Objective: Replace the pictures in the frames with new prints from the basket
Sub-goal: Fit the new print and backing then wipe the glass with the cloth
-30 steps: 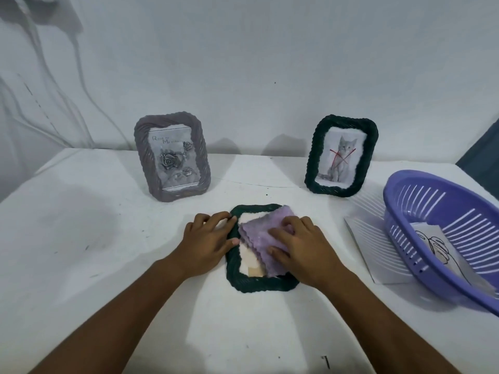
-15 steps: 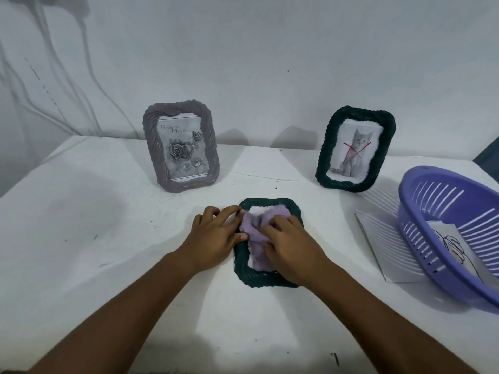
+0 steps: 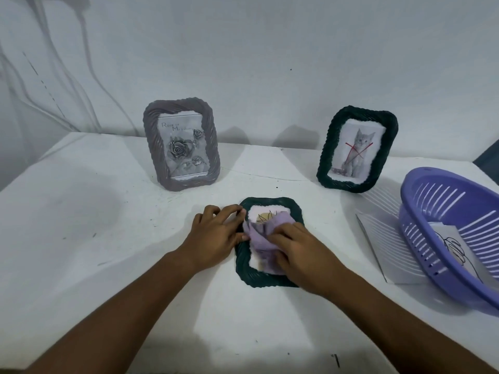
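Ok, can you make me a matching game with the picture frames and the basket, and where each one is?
Things:
1. grey frame
2. cat frame
3. lying frame
4. purple basket

Places:
A. flat on the table, under both hands
B. far right, paper inside
C. standing at back left, rose picture
D. standing at back right

Pairs: 1-C, 2-D, 3-A, 4-B

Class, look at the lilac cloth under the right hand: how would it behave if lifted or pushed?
The lilac cloth is bunched into folds under the right hand, so it would probably hang limp if lifted. It looks thin, likely light. Pushed, it would probably crumple rather than slide whole across the dark green frame.
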